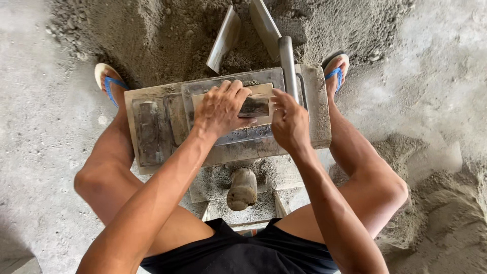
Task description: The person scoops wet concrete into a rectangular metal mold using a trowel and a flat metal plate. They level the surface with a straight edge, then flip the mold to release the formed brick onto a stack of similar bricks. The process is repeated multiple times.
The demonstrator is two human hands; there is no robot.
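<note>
A grey metal block mould (314,101) stands on the ground between my legs, caked with cement. A flat wooden press plate (256,92) with a dark handle (254,106) lies in its top. My left hand (220,109) rests palm down on the plate's left side, fingers curled over its far edge. At the plate's right end, my right hand (289,122) grips the plate, close to an upright metal pipe handle (287,63). Whether either hand is lifting or pressing the plate I cannot tell.
A pile of dark sand mix (167,35) lies beyond the mould, with two trowel-like metal blades (224,38) stuck in it. A rounded wooden tamper (242,189) sits below the mould. My feet in blue sandals (107,81) flank the mould. More sand (446,203) lies at the right.
</note>
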